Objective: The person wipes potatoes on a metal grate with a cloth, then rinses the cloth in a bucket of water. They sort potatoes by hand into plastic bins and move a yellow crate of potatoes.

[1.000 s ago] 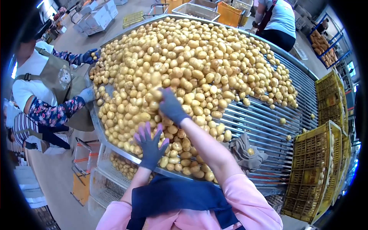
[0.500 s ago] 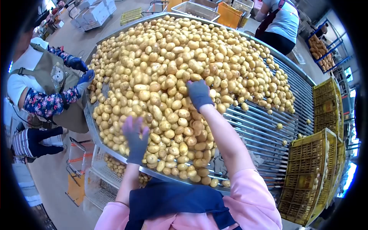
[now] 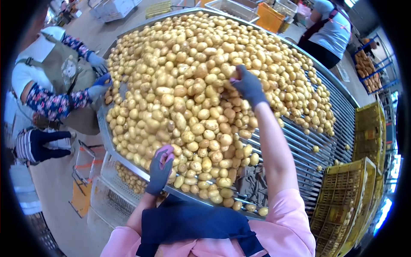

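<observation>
A broad heap of yellow potatoes (image 3: pixel 188 90) covers most of a metal roller table (image 3: pixel 295 147). My right hand (image 3: pixel 250 87), in a grey glove with purple fingertips, is over the middle of the heap. Its thumb and fingers curl round a potato (image 3: pixel 235 74), partly hidden by the glove. Near the table's front rim, my left hand (image 3: pixel 160 169), gloved alike, has its fingers bent together beside the potatoes; whether anything is inside them is hidden. A crumpled grey cloth (image 3: pixel 252 184) lies on the rollers by the front edge.
A co-worker (image 3: pixel 51 77) in flowered sleeves and gloves handles potatoes at the left edge. Another person (image 3: pixel 327 32) stands at the far right. Yellow crates (image 3: pixel 340 201) stand at the right, a white crate (image 3: pixel 113 201) below the left rim. Several loose potatoes lie on the rollers.
My right hand has moved right and farther up the heap. My left hand has come down slightly towards the rim, its spread fingers now bent in. The view has shifted a little.
</observation>
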`<state>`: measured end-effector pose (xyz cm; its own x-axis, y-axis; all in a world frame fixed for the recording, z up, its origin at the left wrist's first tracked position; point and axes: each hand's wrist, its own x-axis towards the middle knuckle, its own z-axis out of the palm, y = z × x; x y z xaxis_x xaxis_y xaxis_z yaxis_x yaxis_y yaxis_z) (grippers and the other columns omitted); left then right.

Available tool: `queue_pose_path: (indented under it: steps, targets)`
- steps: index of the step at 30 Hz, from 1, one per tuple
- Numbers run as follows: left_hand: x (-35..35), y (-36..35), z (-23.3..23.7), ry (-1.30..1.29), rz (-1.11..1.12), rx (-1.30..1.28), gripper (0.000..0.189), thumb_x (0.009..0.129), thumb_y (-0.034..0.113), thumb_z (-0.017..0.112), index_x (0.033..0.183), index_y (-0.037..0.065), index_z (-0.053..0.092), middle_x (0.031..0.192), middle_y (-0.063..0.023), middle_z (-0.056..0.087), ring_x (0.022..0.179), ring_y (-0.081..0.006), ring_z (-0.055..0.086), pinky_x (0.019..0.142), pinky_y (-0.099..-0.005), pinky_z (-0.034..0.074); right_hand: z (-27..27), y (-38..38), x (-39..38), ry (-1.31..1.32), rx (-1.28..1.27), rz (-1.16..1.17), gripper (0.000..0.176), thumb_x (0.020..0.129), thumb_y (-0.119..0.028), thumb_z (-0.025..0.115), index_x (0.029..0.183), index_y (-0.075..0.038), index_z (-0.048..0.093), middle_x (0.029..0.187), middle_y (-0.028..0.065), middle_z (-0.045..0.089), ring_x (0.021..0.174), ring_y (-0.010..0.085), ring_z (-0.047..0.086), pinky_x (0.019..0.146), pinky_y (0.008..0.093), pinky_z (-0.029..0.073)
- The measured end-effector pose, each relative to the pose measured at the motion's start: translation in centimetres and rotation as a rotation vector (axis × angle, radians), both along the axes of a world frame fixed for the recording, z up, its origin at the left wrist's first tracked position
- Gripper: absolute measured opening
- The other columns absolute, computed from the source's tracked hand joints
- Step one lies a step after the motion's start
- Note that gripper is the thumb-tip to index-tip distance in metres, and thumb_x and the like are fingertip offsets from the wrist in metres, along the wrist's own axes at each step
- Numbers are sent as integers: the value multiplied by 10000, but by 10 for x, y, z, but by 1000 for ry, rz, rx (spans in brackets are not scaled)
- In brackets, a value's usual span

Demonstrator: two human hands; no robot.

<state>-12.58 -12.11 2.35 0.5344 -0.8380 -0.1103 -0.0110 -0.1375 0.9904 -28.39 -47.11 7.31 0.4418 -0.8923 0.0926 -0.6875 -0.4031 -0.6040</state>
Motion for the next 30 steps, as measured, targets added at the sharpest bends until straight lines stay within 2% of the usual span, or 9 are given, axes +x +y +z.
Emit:
queue_pose_path:
  steps: [10,14,18,21,24,25,26,28,30]
  targets:
    - [-21,-7,11,398,-36,73,344,900,57,544,1228,-6,462,1165,-79,547,1126,-137,503,967,-271,411,-24,-16,-6,73,758,144,702,655,-362,789,1182,22,528,914,192,637,812,223,629,681,330,513]
    - [-27,-6,3,551,-119,121,303,933,120,516,1208,-7,527,1150,-70,584,1089,-111,523,948,-231,417,-28,66,-3,351,-102,138,444,678,-296,757,1016,-63,589,1172,238,475,990,370,572,824,408,491]
    - [-20,-4,13,812,-102,6,325,949,221,502,1212,28,499,1132,-69,573,1108,-196,540,982,-338,423,-23,127,7,-121,34,-89,494,663,-292,763,1039,-59,544,1158,224,485,1000,363,558,825,423,474]
    - [-1,8,5,1483,-92,-354,375,947,350,452,1272,161,454,1181,-96,551,1115,-271,539,991,-505,391,-7,209,41,-178,117,400,612,675,-325,764,1186,-97,515,1282,247,444,1101,362,526,897,414,443]
    - [13,40,6,944,-15,-499,388,912,254,518,1274,147,432,1220,-132,511,1110,-286,533,919,-476,465,12,251,73,-184,61,822,635,730,-328,744,1272,-124,482,1327,231,439,1140,358,507,931,422,423]
    - [23,57,0,931,33,-535,393,899,191,544,1270,135,429,1226,-137,502,1104,-280,533,904,-462,481,11,240,87,-258,68,798,519,800,-288,688,1250,-116,496,1273,182,498,1126,336,517,933,417,426]
    - [43,79,2,1410,88,-540,408,883,108,566,1266,120,426,1224,-135,501,1096,-266,534,895,-445,492,20,225,95,-328,120,694,421,840,-226,641,1224,-110,513,1153,137,560,1048,305,553,872,404,461]
    - [56,122,10,793,202,-354,408,864,79,586,1244,89,438,1198,-121,514,1089,-239,528,896,-425,486,10,179,110,-101,-209,558,329,818,-118,611,1139,-90,544,965,126,570,865,298,576,728,396,485]
    - [75,161,9,726,284,-254,374,869,121,595,1215,62,467,1147,-102,541,1085,-204,522,907,-384,469,-7,152,119,-42,-382,463,299,780,-80,598,1076,-89,558,912,144,581,862,337,559,741,406,478]
